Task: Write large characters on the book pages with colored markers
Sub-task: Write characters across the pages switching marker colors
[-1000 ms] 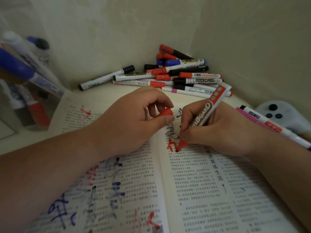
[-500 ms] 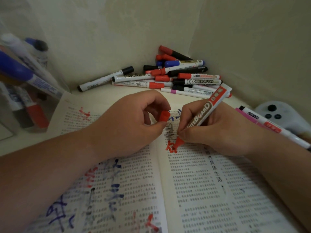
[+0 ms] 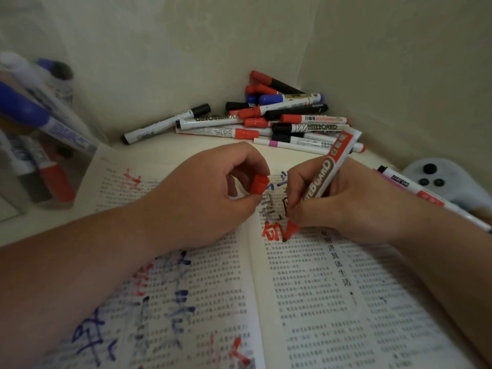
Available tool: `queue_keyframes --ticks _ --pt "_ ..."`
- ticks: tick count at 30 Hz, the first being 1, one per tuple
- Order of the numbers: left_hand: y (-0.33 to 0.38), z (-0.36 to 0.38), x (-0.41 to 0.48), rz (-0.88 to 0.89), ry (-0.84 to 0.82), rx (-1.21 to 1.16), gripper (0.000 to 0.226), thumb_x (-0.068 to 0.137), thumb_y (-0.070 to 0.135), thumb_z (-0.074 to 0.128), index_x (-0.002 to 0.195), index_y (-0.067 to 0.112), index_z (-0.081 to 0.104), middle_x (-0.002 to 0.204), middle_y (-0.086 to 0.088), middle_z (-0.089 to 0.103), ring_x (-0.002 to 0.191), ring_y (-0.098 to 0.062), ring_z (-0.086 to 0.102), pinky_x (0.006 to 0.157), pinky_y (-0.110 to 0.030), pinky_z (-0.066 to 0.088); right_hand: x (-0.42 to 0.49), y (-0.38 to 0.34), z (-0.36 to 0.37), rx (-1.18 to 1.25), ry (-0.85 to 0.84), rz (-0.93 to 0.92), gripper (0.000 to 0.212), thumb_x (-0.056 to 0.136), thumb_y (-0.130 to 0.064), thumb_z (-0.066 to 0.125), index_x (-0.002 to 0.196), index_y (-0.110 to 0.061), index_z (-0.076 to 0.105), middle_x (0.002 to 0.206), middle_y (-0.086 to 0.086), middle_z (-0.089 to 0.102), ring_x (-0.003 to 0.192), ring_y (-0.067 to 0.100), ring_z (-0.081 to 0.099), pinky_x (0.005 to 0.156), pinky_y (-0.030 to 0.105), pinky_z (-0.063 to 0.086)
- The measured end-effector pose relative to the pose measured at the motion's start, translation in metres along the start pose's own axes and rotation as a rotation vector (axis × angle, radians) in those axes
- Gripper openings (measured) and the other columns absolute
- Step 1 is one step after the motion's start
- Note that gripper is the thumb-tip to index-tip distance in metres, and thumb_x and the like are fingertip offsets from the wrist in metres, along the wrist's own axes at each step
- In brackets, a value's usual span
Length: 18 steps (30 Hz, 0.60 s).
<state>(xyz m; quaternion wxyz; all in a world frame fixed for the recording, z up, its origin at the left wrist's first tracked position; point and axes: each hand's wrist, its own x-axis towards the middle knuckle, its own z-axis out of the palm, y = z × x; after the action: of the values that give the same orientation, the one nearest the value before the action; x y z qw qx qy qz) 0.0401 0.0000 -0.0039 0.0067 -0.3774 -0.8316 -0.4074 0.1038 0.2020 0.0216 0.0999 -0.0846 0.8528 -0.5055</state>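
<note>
An open book (image 3: 314,302) of printed text lies flat in front of me. Its left page bears blue, red and grey marker characters. My right hand (image 3: 343,203) grips a red whiteboard marker (image 3: 323,179), its tip down on the right page beside a fresh red character (image 3: 270,231). Above that character sit a grey one and a blue one. My left hand (image 3: 202,198) rests on the left page near the spine and pinches the marker's red cap (image 3: 258,184) between thumb and fingers.
A pile of red, blue and black markers (image 3: 279,121) fills the back corner by the walls. A clear holder (image 3: 34,145) with more markers stands at left. Two markers (image 3: 415,190) and a white controller (image 3: 447,182) lie at right.
The red character has gained strokes as my right hand drew the tip a little to the right. My left hand has turned the red cap upright between its fingers.
</note>
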Motion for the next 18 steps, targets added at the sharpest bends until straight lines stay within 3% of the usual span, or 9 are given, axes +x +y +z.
queue_keyframes --ticks 4,9,13,18 --pt "0.000 0.000 0.000 0.006 -0.013 0.002 0.028 0.081 0.019 0.077 0.096 0.037 0.062 0.099 0.029 0.061 0.088 0.005 0.060 0.071 -0.007 0.045 0.001 0.004 -0.002 -0.004 0.053 -0.012 0.018 0.085 0.000 0.073 0.070 -0.010 0.070 0.056 0.002 0.063 0.048 0.014 0.049 0.047 0.025 0.040" --pt "-0.002 0.001 0.000 0.026 0.003 0.012 0.022 0.081 0.027 0.077 0.095 0.037 0.063 0.097 0.026 0.061 0.086 -0.002 0.061 0.073 -0.013 0.048 0.001 0.004 -0.009 0.015 0.074 -0.027 0.013 0.079 -0.008 0.076 0.068 -0.010 0.070 0.055 0.004 0.063 0.044 0.011 0.047 0.043 0.021 0.038" --pt "-0.003 0.002 0.000 0.031 0.015 -0.018 0.018 0.080 0.034 0.077 0.095 0.034 0.066 0.094 0.023 0.063 0.085 -0.008 0.062 0.073 -0.019 0.050 0.001 0.009 -0.020 0.079 0.093 -0.024 0.005 0.072 -0.010 0.071 0.067 -0.009 0.069 0.053 0.009 0.057 0.045 0.015 0.042 0.043 0.023 0.033" --pt "-0.002 0.002 0.002 0.024 0.016 -0.048 0.014 0.081 0.041 0.075 0.091 0.033 0.069 0.091 0.020 0.066 0.085 -0.006 0.063 0.073 -0.012 0.048 0.000 0.010 -0.015 0.027 0.016 -0.027 0.004 0.076 -0.013 0.074 0.074 -0.010 0.072 0.070 0.012 0.071 0.060 0.021 0.054 0.055 0.028 0.044"
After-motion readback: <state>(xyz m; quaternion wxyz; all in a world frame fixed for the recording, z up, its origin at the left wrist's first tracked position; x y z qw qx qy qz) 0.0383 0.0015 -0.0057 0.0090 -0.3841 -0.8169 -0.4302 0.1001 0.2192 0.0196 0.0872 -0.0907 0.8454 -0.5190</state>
